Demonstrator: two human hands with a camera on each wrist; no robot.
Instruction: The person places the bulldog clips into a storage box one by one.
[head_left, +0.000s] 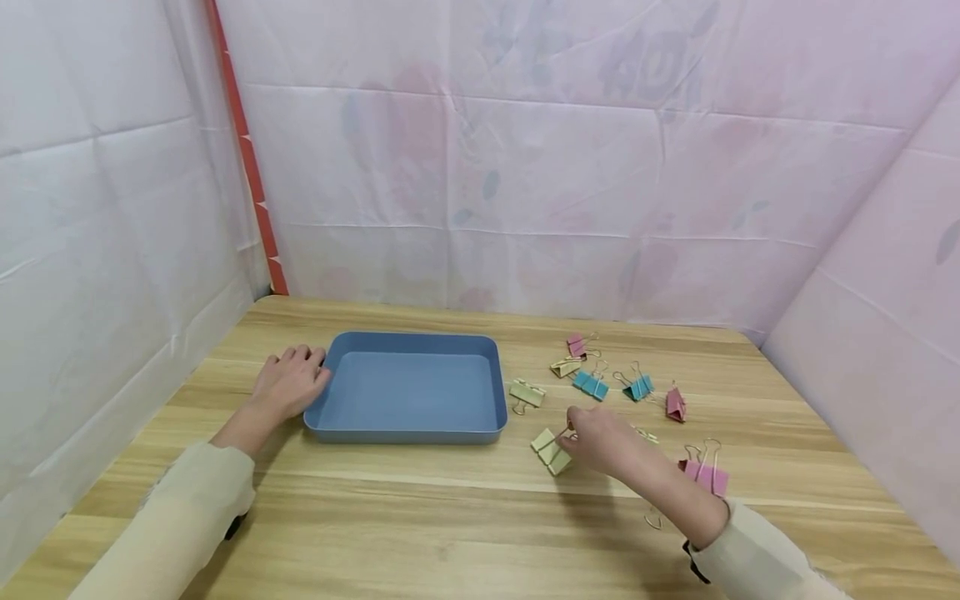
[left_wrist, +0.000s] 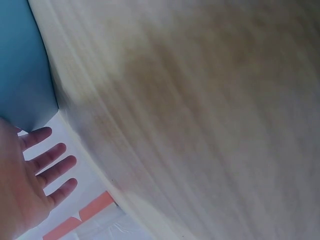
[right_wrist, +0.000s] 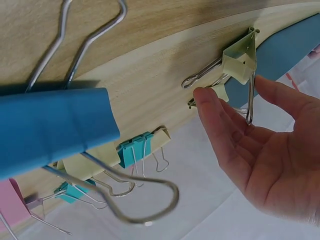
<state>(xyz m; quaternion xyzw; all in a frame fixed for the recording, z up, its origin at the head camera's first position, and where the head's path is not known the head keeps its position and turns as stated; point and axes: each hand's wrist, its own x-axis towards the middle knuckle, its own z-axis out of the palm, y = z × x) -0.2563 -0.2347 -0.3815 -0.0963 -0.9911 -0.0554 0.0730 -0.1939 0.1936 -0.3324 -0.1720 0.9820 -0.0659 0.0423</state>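
My right hand (head_left: 603,437) pinches a wire handle of a pale yellow binder clip (head_left: 551,452), right of the blue tray (head_left: 408,392). In the right wrist view this clip (right_wrist: 240,62) stands at the fingertips, its handle between the thumb and fingers of the right hand (right_wrist: 265,150). Resting at the tray's left rim is my left hand (head_left: 291,383). The left wrist view shows that hand (left_wrist: 30,180) with its fingers spread beside the tray's corner (left_wrist: 30,75). A second yellow clip (head_left: 527,392) lies between the tray and the right hand.
Teal clips (head_left: 591,385), a pink clip (head_left: 576,344) and a dark pink clip (head_left: 676,404) lie farther back. A large pink clip (head_left: 707,477) sits right of the right forearm. Close to the right wrist camera is a blue clip (right_wrist: 55,127). White cloth (head_left: 525,167) surrounds the wooden table (head_left: 420,533).
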